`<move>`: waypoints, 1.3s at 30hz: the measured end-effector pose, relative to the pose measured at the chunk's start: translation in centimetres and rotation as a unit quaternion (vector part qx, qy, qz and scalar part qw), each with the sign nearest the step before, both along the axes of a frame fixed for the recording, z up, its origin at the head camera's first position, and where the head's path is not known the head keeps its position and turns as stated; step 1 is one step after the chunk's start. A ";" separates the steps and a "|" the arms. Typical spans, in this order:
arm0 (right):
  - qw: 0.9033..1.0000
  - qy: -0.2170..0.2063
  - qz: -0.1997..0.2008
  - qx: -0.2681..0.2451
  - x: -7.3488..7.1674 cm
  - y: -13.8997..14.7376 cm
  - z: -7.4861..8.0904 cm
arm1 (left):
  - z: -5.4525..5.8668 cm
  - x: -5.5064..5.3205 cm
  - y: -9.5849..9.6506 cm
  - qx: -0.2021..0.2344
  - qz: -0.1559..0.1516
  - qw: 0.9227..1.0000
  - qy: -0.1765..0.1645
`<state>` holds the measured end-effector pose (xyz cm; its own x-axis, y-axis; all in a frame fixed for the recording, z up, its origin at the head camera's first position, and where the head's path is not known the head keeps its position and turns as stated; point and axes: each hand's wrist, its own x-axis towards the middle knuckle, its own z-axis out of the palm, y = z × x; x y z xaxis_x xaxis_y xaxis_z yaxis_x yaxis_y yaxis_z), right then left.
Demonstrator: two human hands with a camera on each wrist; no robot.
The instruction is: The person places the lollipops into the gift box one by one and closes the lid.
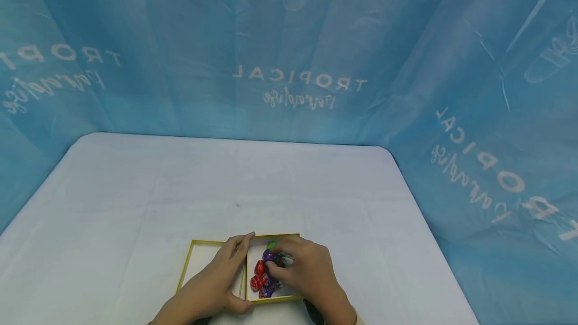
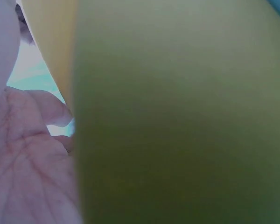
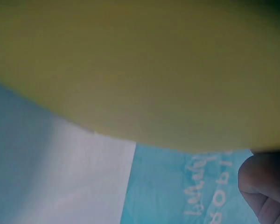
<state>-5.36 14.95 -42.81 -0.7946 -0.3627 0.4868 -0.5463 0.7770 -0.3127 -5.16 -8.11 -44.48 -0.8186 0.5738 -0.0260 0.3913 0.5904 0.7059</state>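
Observation:
Two shallow yellow-rimmed trays stand side by side at the table's near edge in the head view. My left hand spans the right tray's left side, fingers at its far edge and thumb at its near edge. Inside are red wrapped candies, purple ones and a green one. My right hand reaches in and pinches a purple wrapped candy between thumb and fingers. Its palm hides part of the contents. A yellow surface fills most of the left wrist view, beside the palm.
The left tray is partly covered by my left forearm. White cloth covers the table. Blue printed curtains hang behind it and along its sides.

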 end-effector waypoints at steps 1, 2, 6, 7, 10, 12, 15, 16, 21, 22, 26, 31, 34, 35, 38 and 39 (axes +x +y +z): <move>1.000 0.000 0.003 0.003 0.0 -0.1 -0.1 | 0.0 0.0 0.0 0.001 0.000 1.000 0.001; 1.000 -0.001 0.006 0.007 0.1 -0.2 -0.2 | 0.0 0.0 0.0 0.001 0.000 1.000 0.002; 1.000 -0.004 0.009 0.025 0.1 -0.4 -0.3 | 0.1 0.0 0.0 0.003 0.000 1.000 0.000; 0.999 -0.009 0.007 0.032 0.1 -0.4 -0.3 | 0.1 0.0 0.0 0.004 0.000 1.000 -0.001; 0.999 -0.019 0.001 0.045 0.1 -0.3 -0.3 | 0.0 0.0 0.0 0.000 0.002 1.000 -0.001; 0.998 -0.026 -0.001 0.050 0.2 -0.3 -0.4 | -0.1 0.0 0.0 0.000 0.003 1.000 0.001; 0.998 -0.033 0.003 0.053 0.1 -0.3 -0.5 | -0.1 -0.1 0.0 0.001 0.002 1.000 0.006; 0.998 -0.036 0.005 0.053 0.1 -0.3 -0.6 | -0.2 -0.1 0.0 0.002 0.001 1.000 0.007; 0.996 -0.064 0.012 0.059 0.0 -0.2 -0.5 | -0.2 -0.4 -0.1 0.011 -0.002 1.000 0.003; 0.996 -0.069 0.014 0.060 0.0 -0.2 -0.4 | -0.3 -0.4 -0.1 0.011 -0.001 1.000 0.001; 0.994 -0.085 0.017 0.069 0.0 -0.2 0.0 | -0.3 -0.4 -0.1 0.011 0.003 1.000 -0.004; 0.991 -0.103 0.016 0.084 0.0 -0.1 0.4 | -0.3 -0.3 -0.1 0.006 0.006 1.000 -0.004; 0.990 -0.115 0.015 0.085 0.0 0.0 0.6 | -0.3 -0.3 -0.1 0.001 0.007 1.000 -0.009; 0.989 -0.118 0.014 0.086 0.0 0.0 0.6 | -0.3 -0.4 -0.1 0.001 0.007 1.000 -0.012; 0.989 -0.123 0.013 0.085 0.0 0.1 0.7 | -0.2 -0.4 0.0 -0.003 0.008 1.000 -0.017; 0.989 -0.123 0.013 0.085 0.0 0.2 0.6 | -0.2 -0.4 0.0 -0.002 0.006 1.000 -0.015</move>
